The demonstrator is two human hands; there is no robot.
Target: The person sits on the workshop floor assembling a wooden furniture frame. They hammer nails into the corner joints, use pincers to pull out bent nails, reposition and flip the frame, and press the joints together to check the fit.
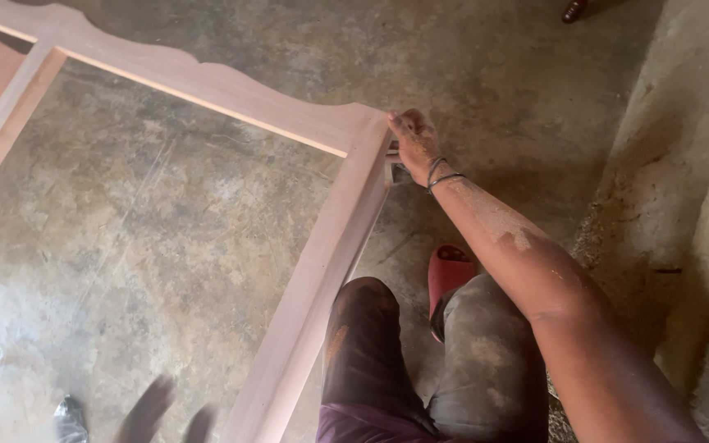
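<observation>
A large pale wooden frame [322,254] with a wavy-cut top rail [207,86] stands tilted over the concrete floor. My right hand [413,143] grips its upper right corner, with the fingers curled over the outer edge. Dark bangles circle that wrist, and sawdust covers the forearm. My knees in dark dusty trousers [420,353] rest against the frame's right rail. Blurred dark finger-like shapes [153,406] show at the bottom left edge, perhaps my left hand. They are too smeared to tell what they hold.
A red sandal [449,271] is on my foot by the frame. A rough plastered wall [683,180] rises on the right. A dark small object [574,10] lies at the top right, and a grey crumpled thing [69,418] at the bottom left.
</observation>
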